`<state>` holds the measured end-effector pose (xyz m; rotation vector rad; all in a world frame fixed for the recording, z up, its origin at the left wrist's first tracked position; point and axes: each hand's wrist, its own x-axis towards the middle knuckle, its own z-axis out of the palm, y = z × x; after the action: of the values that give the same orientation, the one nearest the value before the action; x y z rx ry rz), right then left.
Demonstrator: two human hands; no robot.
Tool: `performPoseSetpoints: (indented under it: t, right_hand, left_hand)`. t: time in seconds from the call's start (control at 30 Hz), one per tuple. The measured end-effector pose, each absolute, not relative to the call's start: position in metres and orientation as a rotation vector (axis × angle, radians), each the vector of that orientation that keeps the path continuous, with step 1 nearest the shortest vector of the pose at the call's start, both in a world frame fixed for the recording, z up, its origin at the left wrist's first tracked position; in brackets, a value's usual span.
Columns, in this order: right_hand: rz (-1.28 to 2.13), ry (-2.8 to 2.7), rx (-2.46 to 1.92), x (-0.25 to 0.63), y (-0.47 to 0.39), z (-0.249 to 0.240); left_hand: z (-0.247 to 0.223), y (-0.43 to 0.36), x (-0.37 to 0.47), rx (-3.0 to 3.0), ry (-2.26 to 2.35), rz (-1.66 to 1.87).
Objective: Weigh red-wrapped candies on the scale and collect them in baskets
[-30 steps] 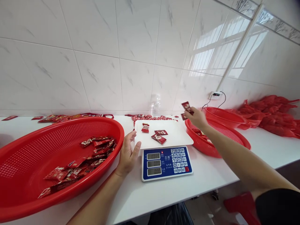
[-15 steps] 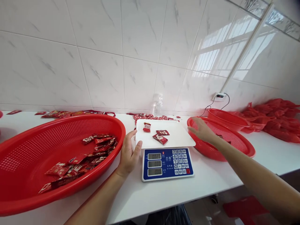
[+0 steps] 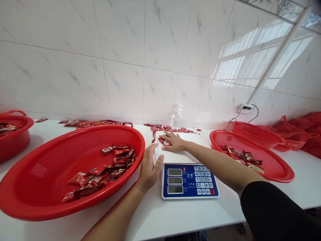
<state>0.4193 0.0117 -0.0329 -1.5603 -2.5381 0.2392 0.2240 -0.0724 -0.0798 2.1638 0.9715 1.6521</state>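
Far left: small red basket, packets inside. Next, big red basket, loose candy packets piled mostly toward its near right side. Left hand open, fingers up, thumb apart, holding nothing, at left edge of white tray. Right hand reaches over tray, fingers spread and extended, palm down on tray packets, partly covering them. Scale, blue panel, in front of tray on white table. Right basket holds more packets; red mesh bags far right.
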Motion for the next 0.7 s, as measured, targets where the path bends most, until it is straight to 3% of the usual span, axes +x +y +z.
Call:
performPoseSetpoints:
  t: [0.47,0.7]
  right_hand:
    - [-0.03,-2.255,-1.459,0.412,0.006,-0.044]
    - [-0.065,-2.047,-1.493,0.477,-0.032,-0.025]
  left_hand:
    - [-0.079,-0.07,0.223,2.201,0.963,1.61]
    - [-0.082,-0.067,0.223,2.181,0.966,1.638]
